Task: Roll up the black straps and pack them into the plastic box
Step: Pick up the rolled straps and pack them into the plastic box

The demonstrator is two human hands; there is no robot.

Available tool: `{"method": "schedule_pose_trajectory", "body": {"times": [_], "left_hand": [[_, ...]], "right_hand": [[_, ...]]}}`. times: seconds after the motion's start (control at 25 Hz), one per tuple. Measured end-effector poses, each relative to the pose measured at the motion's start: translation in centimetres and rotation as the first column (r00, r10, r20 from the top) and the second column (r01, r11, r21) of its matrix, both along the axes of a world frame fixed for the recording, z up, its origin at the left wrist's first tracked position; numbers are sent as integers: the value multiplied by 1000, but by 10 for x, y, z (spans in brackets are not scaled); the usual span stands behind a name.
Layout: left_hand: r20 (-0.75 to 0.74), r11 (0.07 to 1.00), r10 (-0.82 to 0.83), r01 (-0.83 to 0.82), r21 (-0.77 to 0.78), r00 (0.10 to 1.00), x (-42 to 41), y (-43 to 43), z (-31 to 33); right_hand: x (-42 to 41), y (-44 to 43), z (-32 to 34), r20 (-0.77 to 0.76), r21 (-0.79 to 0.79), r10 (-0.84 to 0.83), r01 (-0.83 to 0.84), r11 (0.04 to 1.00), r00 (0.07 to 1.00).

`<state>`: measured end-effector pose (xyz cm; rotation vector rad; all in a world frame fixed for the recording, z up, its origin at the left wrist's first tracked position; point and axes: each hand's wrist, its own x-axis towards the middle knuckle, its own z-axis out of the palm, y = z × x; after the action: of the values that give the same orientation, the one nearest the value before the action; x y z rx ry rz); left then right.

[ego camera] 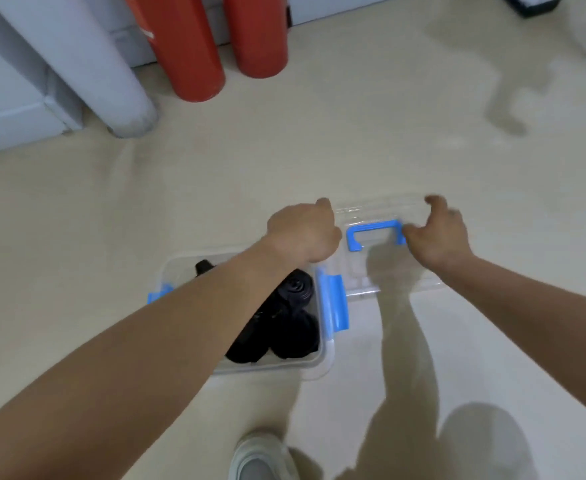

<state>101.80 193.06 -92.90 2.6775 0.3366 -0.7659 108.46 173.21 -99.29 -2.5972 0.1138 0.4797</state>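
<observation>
Below centre, on the floor (215, 188): clear box (322, 362), open, with rolled black straps (295, 296) inside and a blue latch (334, 303) on its right side. Just up and right of it: clear lid (381, 209) with blue handle (374, 228). Gripped at both ends (somewhat blurred) by the left hand (302, 233), fingers curled over the left edge, and by the right hand (437, 237), curled at the right end, thumb beside the handle. Upper left: two red cylinders (187, 46). Bottom edge: a shoe (256, 459).
</observation>
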Motion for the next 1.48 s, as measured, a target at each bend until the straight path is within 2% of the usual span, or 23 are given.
{"method": "schedule_pose_trajectory", "body": {"times": [0.04,0.12,0.24,0.32,0.4,0.48,0.52,0.6,0.64,0.68,0.76,0.84,0.96,1.04,1.12,1.32,1.4,1.48], "left_hand": [[-155,997,-47,56,53,987,15,-8,-16],[-369,982,-87,142,124,925,33,-17,-38],[-425,982,-89,150,112,901,55,-34,-48],[-350,999,15,-3,34,936,63,-38,-50],[-182,967,198,-223,-127,963,71,-37,-60],[21,845,423,-386,-370,906,78,-36,-60],[101,785,494,-394,-477,863,81,-33,-52],[248,740,548,-326,-588,799,77,-17,-29],[300,742,568,-317,-591,767,69,-2,-15],[330,741,601,-351,-573,728,54,17,-5],[363,725,671,-469,-505,646,9,59,15],[353,725,688,-588,-358,634,-51,93,28],[365,689,711,-699,-193,600,-133,107,23],[390,644,744,-738,-202,543,-173,105,12],[390,591,786,-768,-248,479,-196,100,-4],[267,381,919,-827,-413,290,-207,89,-18],[229,352,932,-846,-401,280,-209,99,-22],[194,295,954,-843,-450,230,-206,102,-22]], "right_hand": [[-1,-19,-12,-131,-56,-87,80,995,988],[-9,-41,-35,-251,-110,-109,84,990,962],[-13,-49,-55,-186,-122,-56,34,992,981],[-2,-53,-56,-115,-92,-127,117,989,985],[7,-62,-52,-90,70,-338,345,936,937],[13,-73,-41,-159,277,-573,593,756,804],[16,-75,-30,-218,370,-624,655,658,750],[22,-72,-2,-366,511,-569,670,539,736],[21,-66,15,-444,555,-470,645,525,763],[18,-57,33,-495,585,-338,595,551,800],[7,-34,61,-521,591,-52,404,699,852],[-17,-1,78,-544,554,160,209,806,824],[-66,41,70,-551,485,290,18,874,782],[-92,55,55,-490,441,286,-49,896,824],[-104,62,46,-430,418,240,-44,908,870],[-111,68,42,-289,260,189,-113,959,938],[-119,70,43,-244,256,130,-65,964,961],[-127,72,41,-96,247,73,-47,968,993]]}}
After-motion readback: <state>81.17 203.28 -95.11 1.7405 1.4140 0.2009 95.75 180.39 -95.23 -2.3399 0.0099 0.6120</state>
